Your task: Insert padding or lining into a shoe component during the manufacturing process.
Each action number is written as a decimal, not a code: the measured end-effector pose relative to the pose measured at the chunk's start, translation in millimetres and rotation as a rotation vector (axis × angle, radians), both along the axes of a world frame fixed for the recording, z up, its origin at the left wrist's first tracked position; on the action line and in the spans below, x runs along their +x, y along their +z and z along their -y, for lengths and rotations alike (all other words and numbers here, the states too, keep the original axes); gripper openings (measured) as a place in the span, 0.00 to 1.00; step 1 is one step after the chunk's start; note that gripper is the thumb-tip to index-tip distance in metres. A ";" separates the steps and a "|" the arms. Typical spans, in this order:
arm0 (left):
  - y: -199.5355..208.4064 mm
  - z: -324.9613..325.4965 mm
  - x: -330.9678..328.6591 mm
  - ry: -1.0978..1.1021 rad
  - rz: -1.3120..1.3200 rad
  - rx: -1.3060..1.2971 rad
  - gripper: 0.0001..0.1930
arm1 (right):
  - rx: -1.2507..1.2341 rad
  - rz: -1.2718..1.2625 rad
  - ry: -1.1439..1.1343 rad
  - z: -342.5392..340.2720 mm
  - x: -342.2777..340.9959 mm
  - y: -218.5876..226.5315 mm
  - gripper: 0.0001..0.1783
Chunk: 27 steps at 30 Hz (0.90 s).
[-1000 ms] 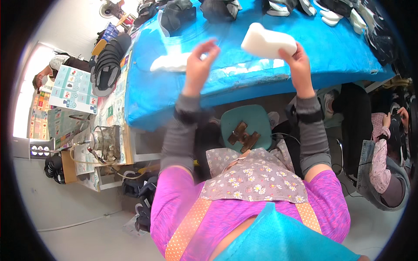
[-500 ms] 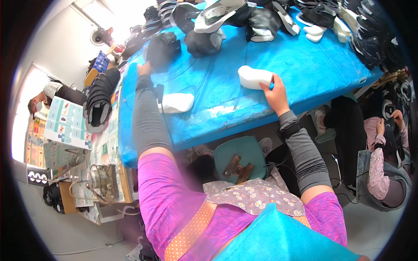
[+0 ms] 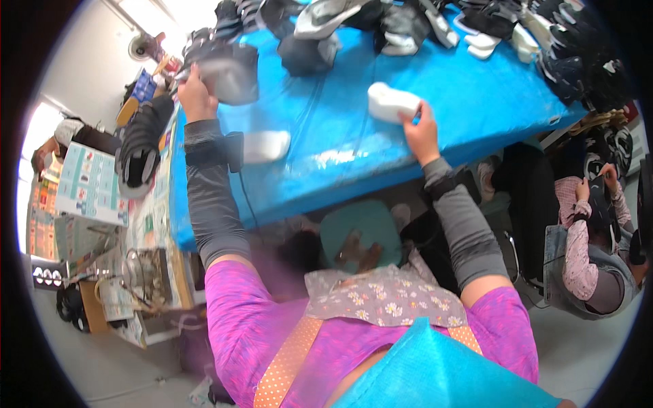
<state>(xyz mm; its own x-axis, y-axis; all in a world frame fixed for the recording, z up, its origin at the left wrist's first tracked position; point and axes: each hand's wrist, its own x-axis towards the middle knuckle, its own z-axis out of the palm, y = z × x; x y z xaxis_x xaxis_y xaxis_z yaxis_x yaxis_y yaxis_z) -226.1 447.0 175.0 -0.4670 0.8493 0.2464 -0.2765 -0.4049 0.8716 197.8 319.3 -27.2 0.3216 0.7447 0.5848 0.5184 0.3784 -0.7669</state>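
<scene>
My right hand (image 3: 420,132) is closed, thumb and fingers gripping the heel end of a white shoe last (image 3: 391,102) just over the blue-covered table (image 3: 333,102). At the table's far left corner my left hand (image 3: 197,100) is closed on the edge of a black and grey shoe upper (image 3: 235,75), which is smeared by motion. A second white shoe last (image 3: 266,146) lies on the cover beside my left forearm. Ahead of my hands, another dark shoe upper (image 3: 307,54) rests on the table.
Many black shoes (image 3: 490,20) and white lasts crowd the table's far edge. A stack of dark shoe parts (image 3: 144,146) lies on the left side table. A green stool (image 3: 360,234) stands below the near edge. At the right a seated co-worker (image 3: 595,231) handles a dark shoe.
My left hand has lifted the dark shoe upper and tilted it, turning its grey inside into view. My right hand still grips the white last. The whole view has shifted slightly.
</scene>
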 end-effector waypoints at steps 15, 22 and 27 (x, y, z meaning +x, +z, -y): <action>-204.1 294.4 259.9 -0.563 0.163 -0.288 0.09 | -0.244 -1.442 0.591 119.7 -36.9 2.5 0.21; -178.0 295.3 212.4 -1.280 -0.577 -0.501 0.18 | -0.091 -1.244 0.601 156.5 -52.4 26.0 0.21; -89.5 273.2 139.6 -1.109 -0.389 -0.023 0.12 | -0.116 -1.213 0.475 140.7 -53.8 25.3 0.22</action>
